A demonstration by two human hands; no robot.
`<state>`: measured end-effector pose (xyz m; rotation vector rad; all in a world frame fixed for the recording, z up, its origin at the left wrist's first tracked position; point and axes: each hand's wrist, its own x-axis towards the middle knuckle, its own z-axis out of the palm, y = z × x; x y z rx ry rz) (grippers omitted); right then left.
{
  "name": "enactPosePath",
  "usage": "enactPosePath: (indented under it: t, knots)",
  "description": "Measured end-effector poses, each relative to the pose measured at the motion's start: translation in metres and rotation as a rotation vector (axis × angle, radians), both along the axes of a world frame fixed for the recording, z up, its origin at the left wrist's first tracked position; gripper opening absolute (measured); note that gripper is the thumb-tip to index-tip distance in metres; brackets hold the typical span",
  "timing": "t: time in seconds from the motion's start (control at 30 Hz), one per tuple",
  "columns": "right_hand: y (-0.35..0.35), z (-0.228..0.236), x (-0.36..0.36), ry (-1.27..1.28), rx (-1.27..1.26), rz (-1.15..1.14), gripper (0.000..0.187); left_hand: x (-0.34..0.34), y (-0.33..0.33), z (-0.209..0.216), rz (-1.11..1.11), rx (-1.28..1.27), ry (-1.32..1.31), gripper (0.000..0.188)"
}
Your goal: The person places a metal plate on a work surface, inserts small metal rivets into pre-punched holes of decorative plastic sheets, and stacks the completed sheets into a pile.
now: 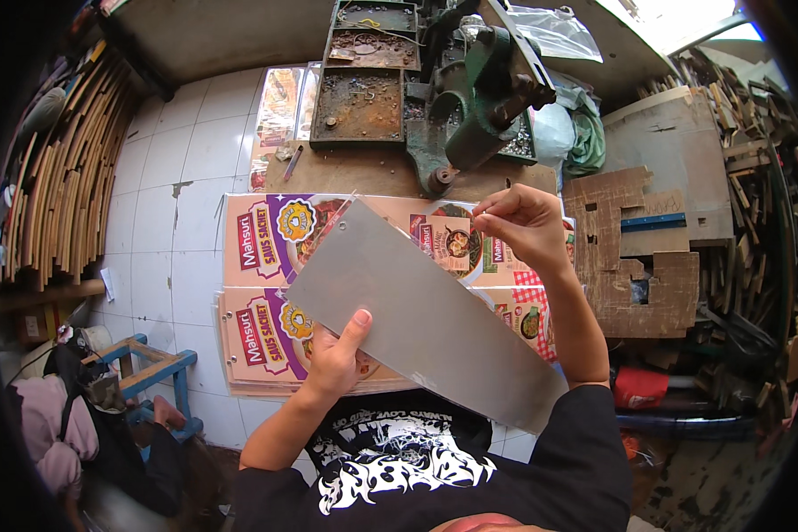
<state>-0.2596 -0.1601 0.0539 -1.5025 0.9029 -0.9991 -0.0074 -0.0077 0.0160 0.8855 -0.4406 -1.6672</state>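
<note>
On the worn brown tabletop [372,182], a heavy green metal press [479,137] was placed behind glossy printed sheets [239,232]. Above these, a smooth grey rectangular panel [421,315] was held slantwise by the left hand [335,362], thumb above and fingers beneath, probably for steadiness. The right hand [530,226] was pinched closed near the press; whether anything was held could not be told. A tiny ring [342,226] was seen at the panel's far corner.

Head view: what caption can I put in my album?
Left hand grips a grey sheet over printed boards; right hand beside it.
</note>
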Motion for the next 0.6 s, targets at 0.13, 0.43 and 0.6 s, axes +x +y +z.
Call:
enactPosePath:
  t: [0.13,0.43,0.6]
  knots:
    - [-0.008,-0.009,0.002,-0.037,0.143,-0.010,0.014,0.003,0.001,-0.003,-0.040,-0.003,0.014,0.035]
    - [-0.010,-0.028,0.001,0.001,0.192,-0.053,0.010,0.001,0.001,-0.003,-0.002,-0.020,0.036,0.036]
    - [-0.012,-0.033,0.003,-0.042,0.206,-0.111,0.013,-0.001,0.001,0.001,0.025,0.000,0.020,0.036]
